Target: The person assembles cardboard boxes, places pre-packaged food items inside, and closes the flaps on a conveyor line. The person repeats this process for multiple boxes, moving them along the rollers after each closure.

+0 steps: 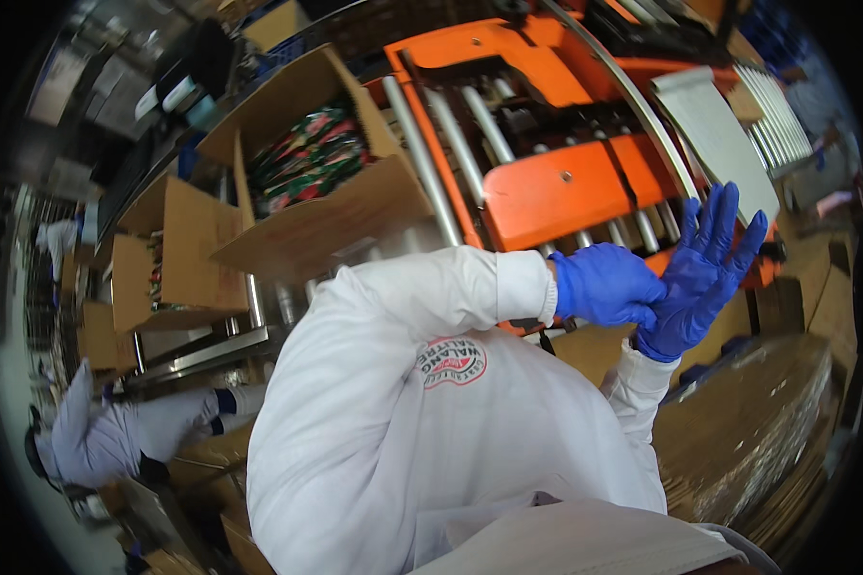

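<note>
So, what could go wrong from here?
The left hand seems to pinch the blue glove at the base of the right hand; a hard tug might tear it. The spread fingers appear close to the orange machine and could bump it. The left sleeve might brush the open carton beside it.

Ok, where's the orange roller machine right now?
In the head view, the orange roller machine is at upper centre-right, beyond your gloved left hand and right of the big open box.
</note>
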The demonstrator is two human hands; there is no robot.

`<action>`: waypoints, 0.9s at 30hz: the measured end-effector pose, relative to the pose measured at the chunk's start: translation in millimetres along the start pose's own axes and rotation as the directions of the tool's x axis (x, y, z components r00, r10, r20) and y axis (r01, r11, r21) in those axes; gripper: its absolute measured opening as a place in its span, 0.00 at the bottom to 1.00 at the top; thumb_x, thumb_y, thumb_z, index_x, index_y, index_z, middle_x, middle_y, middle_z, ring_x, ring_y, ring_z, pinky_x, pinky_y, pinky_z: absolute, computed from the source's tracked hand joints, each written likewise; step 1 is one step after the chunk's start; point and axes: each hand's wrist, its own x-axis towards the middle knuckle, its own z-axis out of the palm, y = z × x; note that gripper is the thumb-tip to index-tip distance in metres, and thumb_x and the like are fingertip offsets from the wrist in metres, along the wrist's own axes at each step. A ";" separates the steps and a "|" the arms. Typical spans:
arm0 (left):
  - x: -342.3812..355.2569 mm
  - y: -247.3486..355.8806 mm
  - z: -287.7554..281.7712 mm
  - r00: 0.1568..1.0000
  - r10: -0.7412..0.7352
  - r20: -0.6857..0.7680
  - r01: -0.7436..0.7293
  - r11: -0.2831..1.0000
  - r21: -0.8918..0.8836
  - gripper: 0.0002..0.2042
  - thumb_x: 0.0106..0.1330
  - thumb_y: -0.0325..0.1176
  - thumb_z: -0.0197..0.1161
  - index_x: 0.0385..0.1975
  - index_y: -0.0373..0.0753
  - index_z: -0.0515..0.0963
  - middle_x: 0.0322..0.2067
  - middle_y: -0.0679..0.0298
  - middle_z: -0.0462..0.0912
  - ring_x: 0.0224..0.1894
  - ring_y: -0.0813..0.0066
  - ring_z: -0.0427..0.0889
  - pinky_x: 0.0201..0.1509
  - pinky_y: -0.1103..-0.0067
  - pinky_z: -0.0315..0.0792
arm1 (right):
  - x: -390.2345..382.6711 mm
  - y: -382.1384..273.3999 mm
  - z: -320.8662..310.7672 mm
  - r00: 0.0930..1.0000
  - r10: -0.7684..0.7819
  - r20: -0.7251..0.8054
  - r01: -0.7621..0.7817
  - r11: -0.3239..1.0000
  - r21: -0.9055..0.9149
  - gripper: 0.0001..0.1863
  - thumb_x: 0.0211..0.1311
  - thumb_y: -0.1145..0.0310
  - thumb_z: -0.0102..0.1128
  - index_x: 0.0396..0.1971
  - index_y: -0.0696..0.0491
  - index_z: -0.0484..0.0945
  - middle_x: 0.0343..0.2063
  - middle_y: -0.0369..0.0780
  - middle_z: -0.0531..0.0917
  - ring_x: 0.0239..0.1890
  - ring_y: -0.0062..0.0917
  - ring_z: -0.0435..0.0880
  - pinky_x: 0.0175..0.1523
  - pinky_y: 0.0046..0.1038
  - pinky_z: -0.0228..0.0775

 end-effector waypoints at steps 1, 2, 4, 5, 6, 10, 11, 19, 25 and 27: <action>-11.4 -5.9 -15.6 0.999 -0.044 0.017 0.040 0.980 0.193 0.07 0.54 0.37 0.60 0.29 0.42 0.76 0.31 0.59 0.79 0.36 0.61 0.79 0.37 0.68 0.72 | -1.5 8.5 19.6 0.998 0.021 0.064 -0.025 0.998 0.052 0.35 0.66 0.47 0.41 0.66 0.52 0.50 0.65 0.48 0.55 0.68 0.37 0.53 0.70 0.40 0.40; -35.5 -24.0 5.5 0.957 0.109 -0.269 -0.070 0.986 0.153 0.06 0.49 0.34 0.60 0.25 0.41 0.73 0.24 0.59 0.77 0.28 0.58 0.77 0.30 0.67 0.71 | -5.0 16.5 37.0 0.989 0.046 0.140 -0.059 0.994 0.092 0.34 0.66 0.48 0.41 0.65 0.53 0.51 0.65 0.48 0.55 0.68 0.37 0.53 0.70 0.39 0.39; -76.4 -38.2 3.6 0.910 0.153 -0.386 -0.110 0.985 0.130 0.06 0.50 0.34 0.59 0.26 0.42 0.75 0.20 0.58 0.75 0.22 0.56 0.75 0.25 0.67 0.69 | -15.4 34.2 68.7 0.940 0.114 0.321 -0.164 0.978 0.131 0.33 0.67 0.49 0.41 0.65 0.53 0.52 0.65 0.46 0.56 0.68 0.35 0.53 0.70 0.38 0.38; -102.5 -39.6 -8.1 0.928 0.086 -0.362 -0.032 0.988 0.153 0.06 0.50 0.33 0.58 0.26 0.42 0.75 0.21 0.58 0.75 0.22 0.56 0.75 0.26 0.67 0.70 | -18.5 45.1 85.8 0.888 0.140 0.439 -0.213 0.970 0.120 0.33 0.67 0.49 0.41 0.65 0.54 0.53 0.65 0.46 0.56 0.68 0.35 0.53 0.70 0.38 0.37; -126.0 -25.8 -41.3 0.985 -0.069 -0.159 0.112 0.953 0.282 0.05 0.50 0.33 0.58 0.25 0.42 0.75 0.22 0.59 0.76 0.25 0.57 0.77 0.27 0.67 0.70 | -21.1 55.2 101.1 0.812 0.171 0.558 -0.251 0.965 0.069 0.32 0.67 0.50 0.41 0.65 0.54 0.54 0.65 0.45 0.57 0.68 0.34 0.53 0.70 0.37 0.37; -269.5 -30.3 -106.0 0.798 -0.176 -0.576 0.350 0.914 0.204 0.09 0.55 0.35 0.62 0.34 0.40 0.80 0.29 0.59 0.80 0.30 0.61 0.79 0.33 0.70 0.73 | -8.8 90.2 146.2 0.414 0.224 0.882 -0.228 0.964 -0.137 0.31 0.68 0.52 0.42 0.64 0.55 0.57 0.65 0.43 0.58 0.69 0.32 0.52 0.71 0.35 0.34; -290.1 -17.3 -131.4 0.678 -0.059 -0.732 0.563 0.683 0.466 0.13 0.55 0.39 0.64 0.35 0.39 0.79 0.30 0.59 0.80 0.30 0.60 0.78 0.33 0.69 0.72 | -0.1 110.3 146.3 0.461 0.198 0.865 -0.213 0.971 -0.109 0.30 0.69 0.50 0.39 0.63 0.56 0.59 0.62 0.43 0.64 0.64 0.32 0.63 0.70 0.34 0.40; -321.2 -38.8 -130.2 0.432 -0.876 -0.214 0.900 0.404 0.162 0.41 0.51 0.72 0.49 0.53 0.42 0.72 0.33 0.49 0.81 0.39 0.52 0.80 0.43 0.66 0.72 | -11.3 184.6 249.5 -0.505 0.492 0.710 0.067 0.842 -0.536 0.28 0.68 0.46 0.36 0.46 0.52 0.79 0.47 0.39 0.80 0.52 0.26 0.75 0.67 0.29 0.52; -320.5 -140.0 -125.5 0.289 -0.878 -0.381 0.951 0.308 0.012 0.42 0.45 0.76 0.50 0.52 0.48 0.73 0.51 0.52 0.73 0.54 0.51 0.70 0.53 0.55 0.64 | -11.4 194.6 298.7 -0.412 0.568 0.713 0.261 0.823 -0.505 0.22 0.69 0.54 0.39 0.62 0.36 0.61 0.37 0.41 0.82 0.42 0.28 0.80 0.50 0.34 0.70; -324.1 -169.8 -102.1 0.292 -0.663 -0.689 0.949 0.290 0.123 0.43 0.43 0.74 0.54 0.56 0.49 0.69 0.61 0.52 0.63 0.63 0.48 0.60 0.57 0.46 0.56 | -8.3 195.7 311.3 -0.365 0.617 0.697 0.240 0.786 -0.570 0.24 0.64 0.61 0.46 0.61 0.36 0.63 0.37 0.42 0.82 0.42 0.29 0.81 0.47 0.34 0.72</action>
